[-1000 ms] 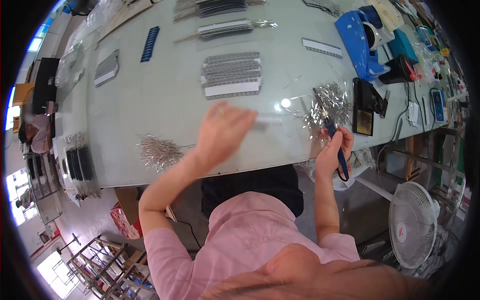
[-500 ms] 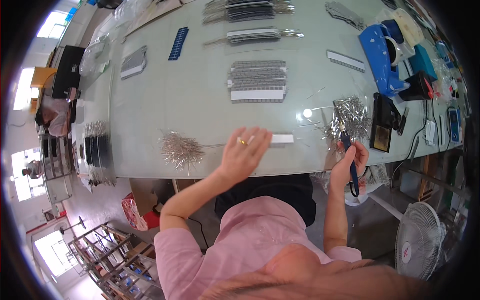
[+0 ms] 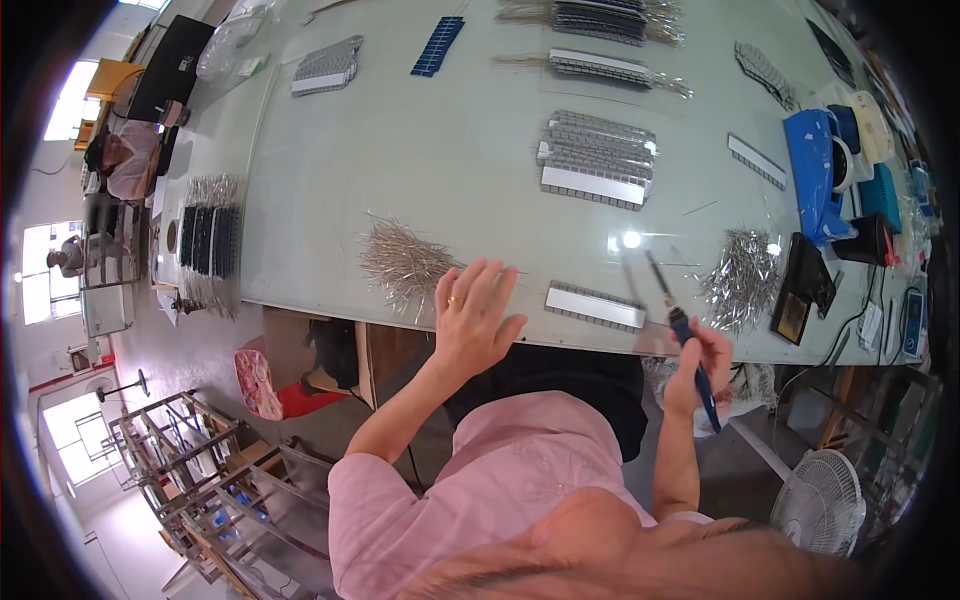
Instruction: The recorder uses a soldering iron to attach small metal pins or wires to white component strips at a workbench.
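My right hand point(image 3: 700, 365) grips a soldering iron point(image 3: 682, 325) by its dark blue handle, its metal tip pointing up and left above the table. Just left of the tip lies a narrow white-and-grey segmented strip point(image 3: 597, 306) near the table's front edge. My left hand point(image 3: 478, 320), with a ring on one finger, hovers palm down with its fingers apart, beside a loose heap of thin silvery ribbons point(image 3: 405, 262). A second heap of silvery ribbons point(image 3: 742, 280) lies right of the iron.
Stacked grey strips point(image 3: 600, 150) lie mid-table, with wired bundles point(image 3: 615, 68) behind. On the right stand a blue tape dispenser point(image 3: 815, 175), a black tray point(image 3: 800, 290) and a dark cup point(image 3: 868, 242). A white fan point(image 3: 820, 505) stands below; other people are at the far left.
The view has shifted, so the table appears moved. My left hand has come off the strip toward the left heap. My right hand has brought the iron away from the right heap, leftward.
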`<state>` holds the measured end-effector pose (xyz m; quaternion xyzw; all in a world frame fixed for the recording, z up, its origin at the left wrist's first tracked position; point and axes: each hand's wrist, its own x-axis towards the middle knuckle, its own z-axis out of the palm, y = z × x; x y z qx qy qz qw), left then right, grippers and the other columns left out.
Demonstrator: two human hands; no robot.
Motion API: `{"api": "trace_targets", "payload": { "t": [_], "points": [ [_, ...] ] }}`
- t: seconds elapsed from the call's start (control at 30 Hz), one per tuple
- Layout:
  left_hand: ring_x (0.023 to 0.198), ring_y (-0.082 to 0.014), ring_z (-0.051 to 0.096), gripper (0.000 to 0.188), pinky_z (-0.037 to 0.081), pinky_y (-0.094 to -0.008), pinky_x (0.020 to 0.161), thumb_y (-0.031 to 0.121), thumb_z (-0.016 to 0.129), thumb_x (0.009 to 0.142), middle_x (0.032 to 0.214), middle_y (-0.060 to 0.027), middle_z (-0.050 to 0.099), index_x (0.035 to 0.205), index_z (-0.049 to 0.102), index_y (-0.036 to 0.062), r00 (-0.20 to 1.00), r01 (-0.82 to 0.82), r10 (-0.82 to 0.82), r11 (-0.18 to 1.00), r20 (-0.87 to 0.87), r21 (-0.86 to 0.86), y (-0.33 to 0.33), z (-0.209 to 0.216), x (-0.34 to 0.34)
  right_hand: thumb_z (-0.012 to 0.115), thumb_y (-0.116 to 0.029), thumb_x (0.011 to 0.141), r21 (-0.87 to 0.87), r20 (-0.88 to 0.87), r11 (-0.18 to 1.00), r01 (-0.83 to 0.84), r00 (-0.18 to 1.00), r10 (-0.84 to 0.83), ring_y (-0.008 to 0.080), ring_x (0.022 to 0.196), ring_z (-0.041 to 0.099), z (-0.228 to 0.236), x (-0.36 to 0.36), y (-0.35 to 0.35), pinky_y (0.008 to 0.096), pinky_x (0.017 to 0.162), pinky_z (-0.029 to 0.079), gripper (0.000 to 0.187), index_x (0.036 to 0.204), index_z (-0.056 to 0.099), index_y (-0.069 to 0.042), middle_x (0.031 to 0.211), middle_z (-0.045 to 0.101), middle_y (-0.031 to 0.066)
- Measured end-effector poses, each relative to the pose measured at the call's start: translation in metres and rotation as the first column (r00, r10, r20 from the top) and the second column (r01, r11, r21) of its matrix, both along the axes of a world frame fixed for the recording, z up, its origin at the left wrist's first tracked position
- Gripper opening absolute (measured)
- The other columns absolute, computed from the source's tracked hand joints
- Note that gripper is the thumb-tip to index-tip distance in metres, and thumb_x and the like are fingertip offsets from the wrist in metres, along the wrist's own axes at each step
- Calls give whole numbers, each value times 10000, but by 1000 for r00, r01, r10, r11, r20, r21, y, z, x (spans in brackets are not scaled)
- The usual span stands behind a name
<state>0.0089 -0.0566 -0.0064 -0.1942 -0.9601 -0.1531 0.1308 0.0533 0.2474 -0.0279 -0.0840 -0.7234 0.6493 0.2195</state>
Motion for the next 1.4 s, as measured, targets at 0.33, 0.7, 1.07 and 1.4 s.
{"api": "trace_targets", "payload": {
  "t": [0.33,0.7,1.07,1.4],
  "points": [
    [1224,-224,505,591,333,-498,1060,357,735,786,1290,-54,556,1290,610,74,993,118,-118,993,17,22,-9,-6,2,700,-44,816,404,82,859,-314,948,308,217,781,657,61,-6,-47,448,954,536,138,910,613,9,829,642,111],
    [1189,-194,536,534,361,-488,1048,298,740,785,1267,-26,574,1264,629,92,983,183,-183,983,-9,9,-9,-9,0,733,20,730,517,103,781,-350,931,349,287,713,688,75,-14,-64,427,829,590,165,853,628,-14,767,672,133],
    [1186,-188,532,542,386,-484,1023,296,741,775,1265,-16,571,1265,629,91,979,205,-205,979,-19,0,-9,-8,-2,780,-1,698,548,73,764,-340,929,362,260,658,681,72,-23,-73,381,786,609,199,835,643,-50,715,660,94],
    [1151,-196,555,520,353,-489,1034,268,747,734,1235,-18,591,1226,669,119,963,243,-226,964,-149,110,-11,-16,6,780,-10,698,571,70,734,-368,913,403,274,653,674,73,-25,-72,381,784,607,209,855,650,-55,740,663,104]
  ]
}}
